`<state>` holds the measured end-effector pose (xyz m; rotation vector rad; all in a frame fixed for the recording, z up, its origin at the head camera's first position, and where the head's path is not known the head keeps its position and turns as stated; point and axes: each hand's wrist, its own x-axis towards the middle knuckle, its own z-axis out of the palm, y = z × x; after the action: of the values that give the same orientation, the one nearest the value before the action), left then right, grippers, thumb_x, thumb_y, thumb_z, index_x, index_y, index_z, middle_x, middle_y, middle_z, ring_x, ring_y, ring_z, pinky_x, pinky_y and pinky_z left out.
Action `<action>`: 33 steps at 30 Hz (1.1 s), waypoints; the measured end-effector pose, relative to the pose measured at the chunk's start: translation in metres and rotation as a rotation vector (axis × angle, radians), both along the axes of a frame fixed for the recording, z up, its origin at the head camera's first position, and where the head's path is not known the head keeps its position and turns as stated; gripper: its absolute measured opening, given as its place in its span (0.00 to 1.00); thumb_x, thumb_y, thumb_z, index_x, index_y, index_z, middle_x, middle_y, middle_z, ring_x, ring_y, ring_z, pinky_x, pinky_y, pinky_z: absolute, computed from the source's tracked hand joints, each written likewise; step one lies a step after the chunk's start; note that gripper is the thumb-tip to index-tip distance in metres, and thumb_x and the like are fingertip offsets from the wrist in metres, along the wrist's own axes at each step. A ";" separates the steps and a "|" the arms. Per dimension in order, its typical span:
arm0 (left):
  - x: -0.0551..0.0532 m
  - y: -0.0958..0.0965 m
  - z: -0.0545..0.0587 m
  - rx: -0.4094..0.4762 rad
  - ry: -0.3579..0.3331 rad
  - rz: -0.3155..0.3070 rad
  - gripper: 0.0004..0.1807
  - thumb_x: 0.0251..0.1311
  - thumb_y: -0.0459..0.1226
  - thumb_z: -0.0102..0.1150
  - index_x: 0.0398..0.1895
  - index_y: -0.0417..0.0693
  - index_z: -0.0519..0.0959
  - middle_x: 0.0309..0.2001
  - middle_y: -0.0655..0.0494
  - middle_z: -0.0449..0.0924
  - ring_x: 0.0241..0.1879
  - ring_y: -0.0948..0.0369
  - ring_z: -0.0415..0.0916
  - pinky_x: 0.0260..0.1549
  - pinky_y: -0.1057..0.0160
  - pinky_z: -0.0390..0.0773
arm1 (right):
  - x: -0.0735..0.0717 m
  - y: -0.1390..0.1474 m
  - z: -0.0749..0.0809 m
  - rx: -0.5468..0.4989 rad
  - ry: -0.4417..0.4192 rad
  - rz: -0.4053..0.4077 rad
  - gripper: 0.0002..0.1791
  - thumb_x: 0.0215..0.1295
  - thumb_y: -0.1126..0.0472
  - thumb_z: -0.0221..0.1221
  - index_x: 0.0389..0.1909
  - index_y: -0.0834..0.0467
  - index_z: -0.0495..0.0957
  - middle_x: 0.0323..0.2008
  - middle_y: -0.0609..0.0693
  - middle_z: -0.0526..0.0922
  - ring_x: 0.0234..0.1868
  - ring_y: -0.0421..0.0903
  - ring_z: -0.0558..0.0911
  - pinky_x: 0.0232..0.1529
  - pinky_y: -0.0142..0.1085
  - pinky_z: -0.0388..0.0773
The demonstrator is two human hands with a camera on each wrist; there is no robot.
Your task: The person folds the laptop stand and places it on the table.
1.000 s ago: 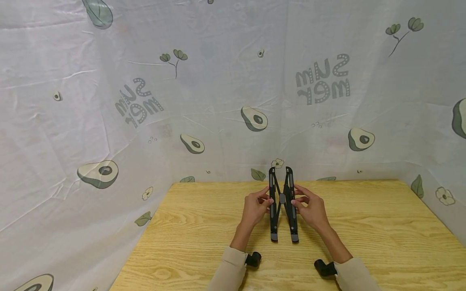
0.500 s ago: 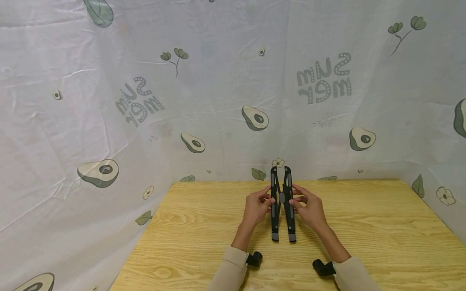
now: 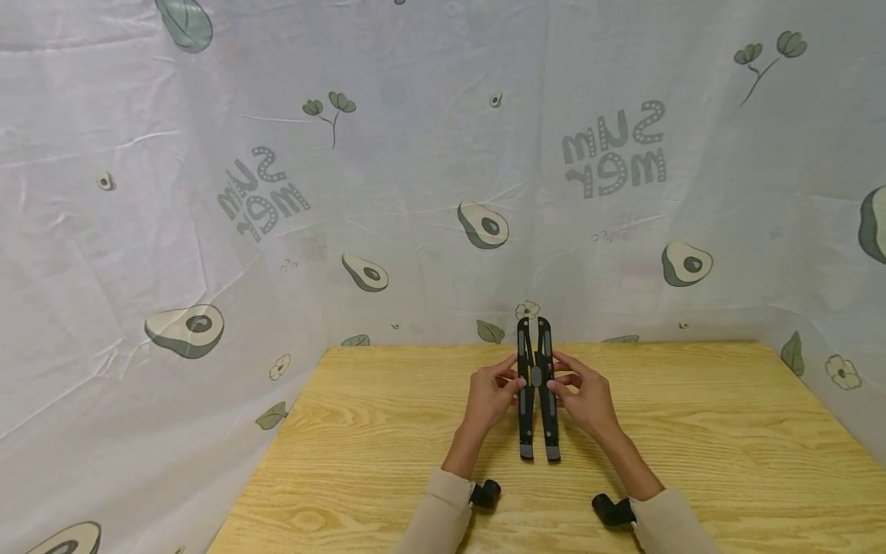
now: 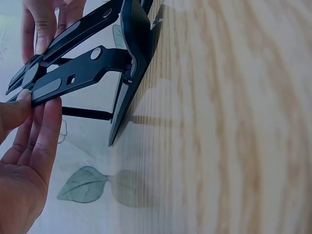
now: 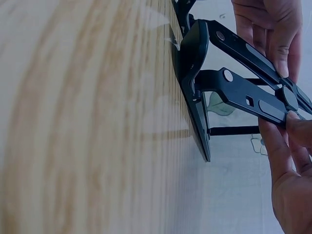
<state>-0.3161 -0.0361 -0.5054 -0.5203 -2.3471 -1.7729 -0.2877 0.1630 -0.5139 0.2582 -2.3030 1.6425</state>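
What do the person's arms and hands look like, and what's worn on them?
The left sleeve and right sleeve are plain beige, ending short of the wrists. A black bent piece juts inward from each. The left hand and right hand are bare, without gloves.

You've got room over the table [image 3: 374, 446] outside your left hand [image 3: 490, 396] and right hand [image 3: 587, 396]. Between them the stand [image 3: 536, 376] blocks you, just a thin gap between its bars [image 3: 527, 419]. Curtain [image 3: 415, 169] walls off your far side.
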 end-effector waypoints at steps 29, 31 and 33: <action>0.002 0.008 -0.001 -0.027 -0.004 -0.012 0.29 0.67 0.26 0.70 0.72 0.46 0.80 0.41 0.40 0.89 0.30 0.66 0.86 0.27 0.63 0.89 | 0.000 -0.007 -0.002 -0.008 0.009 -0.005 0.35 0.69 0.76 0.66 0.76 0.61 0.73 0.56 0.67 0.85 0.48 0.61 0.91 0.37 0.38 0.91; 0.002 0.008 -0.001 -0.024 -0.005 -0.010 0.29 0.67 0.27 0.70 0.71 0.46 0.80 0.41 0.40 0.89 0.30 0.66 0.86 0.27 0.63 0.89 | 0.000 -0.007 -0.002 -0.008 0.009 -0.007 0.34 0.69 0.76 0.66 0.76 0.61 0.73 0.56 0.67 0.85 0.48 0.61 0.91 0.37 0.39 0.91; 0.003 0.008 -0.001 -0.020 -0.008 -0.008 0.29 0.67 0.27 0.70 0.71 0.47 0.80 0.41 0.41 0.89 0.31 0.67 0.86 0.27 0.63 0.89 | 0.000 -0.007 -0.002 -0.013 0.010 -0.011 0.34 0.69 0.76 0.66 0.76 0.61 0.74 0.56 0.67 0.85 0.47 0.60 0.91 0.36 0.40 0.91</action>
<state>-0.3136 -0.0279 -0.5069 -0.5275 -2.3739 -1.7603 -0.2878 0.1557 -0.5154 0.2494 -2.2816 1.6463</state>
